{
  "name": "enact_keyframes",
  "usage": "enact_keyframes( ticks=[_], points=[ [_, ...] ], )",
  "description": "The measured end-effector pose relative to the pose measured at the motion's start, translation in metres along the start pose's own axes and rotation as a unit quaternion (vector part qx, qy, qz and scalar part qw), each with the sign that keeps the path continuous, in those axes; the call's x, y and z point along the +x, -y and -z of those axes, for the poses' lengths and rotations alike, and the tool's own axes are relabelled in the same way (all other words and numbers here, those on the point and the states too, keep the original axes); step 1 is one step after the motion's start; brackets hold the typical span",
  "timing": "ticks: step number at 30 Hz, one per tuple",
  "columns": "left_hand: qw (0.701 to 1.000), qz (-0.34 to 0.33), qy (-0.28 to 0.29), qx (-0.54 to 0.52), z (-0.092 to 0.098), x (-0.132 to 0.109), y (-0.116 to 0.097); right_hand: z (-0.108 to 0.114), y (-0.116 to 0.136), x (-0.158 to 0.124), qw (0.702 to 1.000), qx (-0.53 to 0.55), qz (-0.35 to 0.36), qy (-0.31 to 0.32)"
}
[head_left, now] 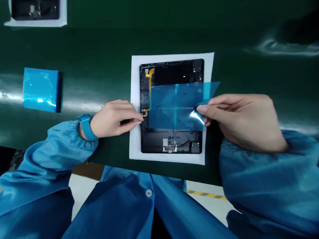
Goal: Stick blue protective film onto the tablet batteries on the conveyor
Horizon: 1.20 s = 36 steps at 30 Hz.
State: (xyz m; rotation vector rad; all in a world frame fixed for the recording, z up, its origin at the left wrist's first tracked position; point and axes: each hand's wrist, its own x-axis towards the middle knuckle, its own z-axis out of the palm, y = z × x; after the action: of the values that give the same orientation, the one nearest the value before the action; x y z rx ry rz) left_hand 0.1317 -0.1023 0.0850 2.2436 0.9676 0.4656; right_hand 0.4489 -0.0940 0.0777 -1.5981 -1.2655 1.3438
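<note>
A black tablet housing (171, 139) lies open-side up on a white sheet (134, 156), its inner parts showing. An orange flex cable (150, 86) runs down its left side, and a small circuit board (169, 147) sits at the near edge. Over the middle of the housing lies a see-through blue film (171, 106), its right part lifted and bent. My right hand (239, 116) pinches the film's right edge between thumb and fingers. At the housing's left edge, my left hand (116, 119) has thumb and index fingertips drawn together; whatever is between them is hidden.
A stack of shiny blue film (41, 89) rests on the green table (99, 43) to the left. Another black housing (36, 10) on white sheeting is at the far left. The table's near edge runs just in front of my body.
</note>
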Motion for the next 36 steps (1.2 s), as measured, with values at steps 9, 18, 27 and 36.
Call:
enact_keyframes(
  ticks=[9, 18, 27, 36],
  points=[
    [0.999, -0.023, 0.028, 0.039, -0.0070, 0.0001, 0.0045, 0.0017, 0.0056, -0.0017, 0.999, -0.035, -0.025, 0.022],
    [0.999, 0.013, 0.046, 0.007, -0.0058, 0.0017, 0.0042, 0.0049, 0.0051, -0.0040, 0.995, -0.097, -0.019, 0.018],
    [0.994, -0.080, 0.015, 0.075, -0.0064, 0.0008, 0.0060, 0.0060, 0.0060, -0.0051, 0.994, -0.101, -0.031, 0.021],
    [0.991, -0.106, -0.002, 0.086, -0.0070, 0.0002, 0.0061, 0.0052, 0.0060, -0.0050, 0.993, -0.109, -0.018, 0.034]
  ],
)
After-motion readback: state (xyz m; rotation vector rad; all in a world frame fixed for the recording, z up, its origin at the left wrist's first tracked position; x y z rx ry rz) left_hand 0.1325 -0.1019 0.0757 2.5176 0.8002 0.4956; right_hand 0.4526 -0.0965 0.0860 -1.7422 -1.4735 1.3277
